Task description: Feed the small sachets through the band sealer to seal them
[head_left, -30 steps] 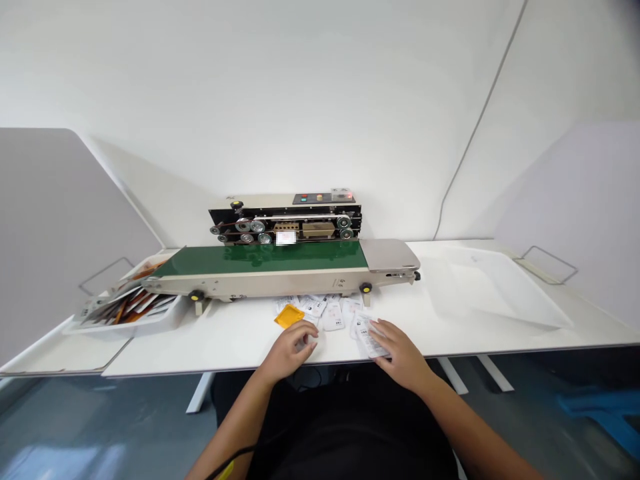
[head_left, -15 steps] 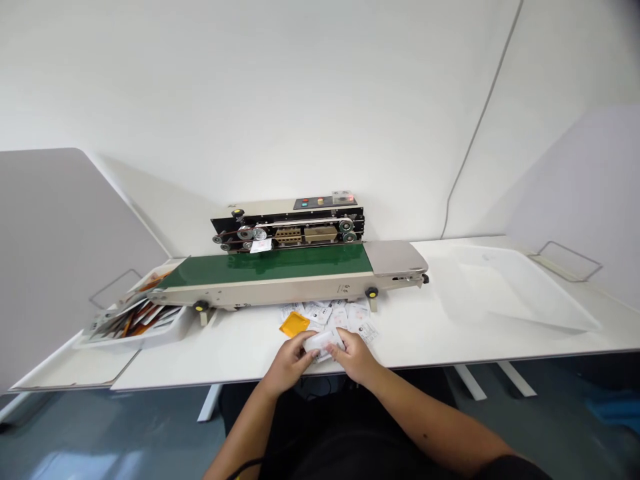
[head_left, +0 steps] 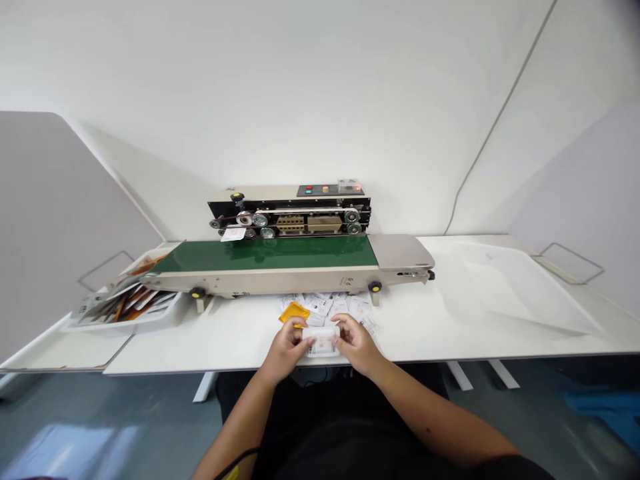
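The left hand (head_left: pixel 287 350) and right hand (head_left: pixel 358 345) hold a white sachet (head_left: pixel 321 341) in a narrow grip between fingers and thumbs, near the front edge of the desk (head_left: pixel 440 333). Just behind lie loose white packets (head_left: pixel 336 307) and an orange packet (head_left: pixel 293 313). Beyond them stands a sealing machine (head_left: pixel 290 217) with a green conveyor belt (head_left: pixel 265 255).

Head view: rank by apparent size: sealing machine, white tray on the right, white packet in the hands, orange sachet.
Largest first: sealing machine, white tray. White packet and orange sachet look close, and the packet is nearer the camera, so unranked.
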`<state>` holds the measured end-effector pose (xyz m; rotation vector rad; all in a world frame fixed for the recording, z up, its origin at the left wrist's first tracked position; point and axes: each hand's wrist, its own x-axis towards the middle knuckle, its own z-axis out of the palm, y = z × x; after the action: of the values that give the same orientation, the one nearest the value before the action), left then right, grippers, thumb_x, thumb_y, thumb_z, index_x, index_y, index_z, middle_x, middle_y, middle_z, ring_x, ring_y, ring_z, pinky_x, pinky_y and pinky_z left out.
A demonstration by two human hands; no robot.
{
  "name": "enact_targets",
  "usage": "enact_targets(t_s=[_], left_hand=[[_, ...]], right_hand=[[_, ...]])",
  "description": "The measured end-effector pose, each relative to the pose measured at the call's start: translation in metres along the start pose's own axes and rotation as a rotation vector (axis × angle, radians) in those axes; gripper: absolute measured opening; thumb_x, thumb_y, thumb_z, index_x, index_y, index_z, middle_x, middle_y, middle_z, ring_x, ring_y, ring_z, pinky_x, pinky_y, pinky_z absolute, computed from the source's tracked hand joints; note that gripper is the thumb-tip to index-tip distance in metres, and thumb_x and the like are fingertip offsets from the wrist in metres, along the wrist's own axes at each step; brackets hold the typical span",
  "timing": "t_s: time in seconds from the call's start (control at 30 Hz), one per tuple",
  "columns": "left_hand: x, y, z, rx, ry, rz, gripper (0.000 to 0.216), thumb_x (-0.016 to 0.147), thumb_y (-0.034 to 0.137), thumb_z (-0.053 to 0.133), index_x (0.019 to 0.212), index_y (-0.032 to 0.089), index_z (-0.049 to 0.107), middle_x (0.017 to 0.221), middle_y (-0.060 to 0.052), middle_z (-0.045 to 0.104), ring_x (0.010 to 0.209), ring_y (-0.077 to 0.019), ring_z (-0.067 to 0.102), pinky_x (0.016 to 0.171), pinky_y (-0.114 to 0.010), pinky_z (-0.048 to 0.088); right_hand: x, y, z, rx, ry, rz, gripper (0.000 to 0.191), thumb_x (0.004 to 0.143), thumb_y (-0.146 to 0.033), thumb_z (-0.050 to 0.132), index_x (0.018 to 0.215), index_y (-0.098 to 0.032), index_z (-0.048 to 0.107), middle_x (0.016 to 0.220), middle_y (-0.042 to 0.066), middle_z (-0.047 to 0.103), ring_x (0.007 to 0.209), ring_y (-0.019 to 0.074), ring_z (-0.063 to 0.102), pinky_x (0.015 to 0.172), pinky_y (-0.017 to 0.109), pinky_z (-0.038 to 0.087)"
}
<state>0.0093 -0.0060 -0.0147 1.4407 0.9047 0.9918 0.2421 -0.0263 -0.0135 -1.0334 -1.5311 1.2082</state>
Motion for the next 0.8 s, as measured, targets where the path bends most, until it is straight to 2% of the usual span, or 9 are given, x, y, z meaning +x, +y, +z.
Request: enact_targets(t_s=[0.13,0.23,0.3,0.37,0.43,0.5,0.63,0.7,0.8], left_hand=[[-0.003,0.006,0.002,0.118,-0.108,-0.026,0.039,0.091,0.046,0.073,0.105,0.022,0.047,0.061,0.011,0.046,0.050,-0.0087,0.042,0.052,-0.020,0.030],[-0.003,0.010,0.003,0.154,-0.137,0.023,0.043,0.092,0.044,0.073,0.120,0.022,0.048,0.071,0.006,0.058,0.062,-0.0124,0.052,0.060,-0.024,0.038],[-0.002,0.011,0.003,0.146,-0.136,0.074,0.052,0.094,0.044,0.071,0.133,0.022,0.045,0.084,0.000,0.065,0.072,-0.0150,0.057,0.068,-0.027,0.042],[-0.002,0.010,0.003,0.138,-0.124,0.111,0.058,0.095,0.046,0.069,0.140,0.022,0.042,0.089,-0.002,0.066,0.076,-0.0161,0.058,0.072,-0.029,0.043],[-0.002,0.009,0.003,0.146,-0.122,0.122,0.058,0.096,0.047,0.068,0.141,0.021,0.043,0.088,-0.002,0.064,0.076,-0.0163,0.057,0.072,-0.030,0.043],[-0.002,0.009,0.003,0.172,-0.130,0.122,0.056,0.096,0.047,0.066,0.140,0.020,0.045,0.085,-0.001,0.062,0.075,-0.0163,0.057,0.072,-0.030,0.043],[-0.003,0.011,0.002,0.230,-0.134,0.134,0.054,0.097,0.048,0.065,0.139,0.019,0.048,0.083,0.000,0.060,0.072,-0.0154,0.055,0.071,-0.029,0.043],[-0.004,0.013,0.003,0.243,-0.139,0.139,0.054,0.096,0.049,0.065,0.138,0.019,0.049,0.084,-0.001,0.060,0.072,-0.0153,0.055,0.069,-0.029,0.044],[-0.004,0.015,0.002,0.258,-0.149,0.161,0.051,0.097,0.048,0.064,0.137,0.019,0.051,0.084,-0.001,0.061,0.071,-0.0154,0.055,0.068,-0.029,0.045]], right_hand=[[0.008,-0.028,-0.017,-0.325,-0.267,0.041,0.031,0.087,-0.030,0.065,0.118,-0.023,0.069,0.092,0.001,0.071,0.074,0.0154,0.060,0.069,0.027,0.045],[0.022,-0.061,-0.044,-0.550,-0.561,0.072,0.018,0.083,-0.029,0.070,0.098,-0.022,0.075,0.085,0.000,0.072,0.072,0.0149,0.060,0.064,0.025,0.040],[0.034,-0.084,-0.070,-0.582,-0.711,0.123,0.021,0.081,-0.031,0.074,0.099,-0.020,0.075,0.082,0.001,0.072,0.067,0.0133,0.059,0.060,0.023,0.039],[0.049,-0.106,-0.100,-0.492,-0.733,0.218,0.029,0.083,-0.035,0.075,0.107,-0.018,0.074,0.083,0.002,0.072,0.061,0.0116,0.059,0.055,0.022,0.040],[0.068,-0.121,-0.130,-0.340,-0.587,0.269,0.037,0.084,-0.041,0.076,0.111,-0.016,0.072,0.082,0.003,0.072,0.055,0.0099,0.057,0.050,0.021,0.038],[0.090,-0.130,-0.154,-0.163,-0.313,0.215,0.040,0.084,-0.042,0.077,0.113,-0.015,0.070,0.074,0.002,0.070,0.051,0.0083,0.053,0.048,0.020,0.037],[0.137,-0.132,-0.182,0.159,0.207,0.053,0.029,0.086,-0.023,0.070,0.113,-0.012,0.070,0.064,0.001,0.066,0.055,0.0107,0.057,0.055,0.022,0.047],[0.155,-0.128,-0.187,0.210,0.344,0.073,0.023,0.084,-0.011,0.063,0.106,-0.010,0.070,0.065,0.005,0.068,0.057,0.0117,0.061,0.057,0.023,0.051],[0.168,-0.120,-0.188,0.208,0.409,0.167,0.020,0.081,-0.002,0.057,0.095,-0.008,0.070,0.063,0.008,0.069,0.054,0.0120,0.062,0.055,0.023,0.052]])
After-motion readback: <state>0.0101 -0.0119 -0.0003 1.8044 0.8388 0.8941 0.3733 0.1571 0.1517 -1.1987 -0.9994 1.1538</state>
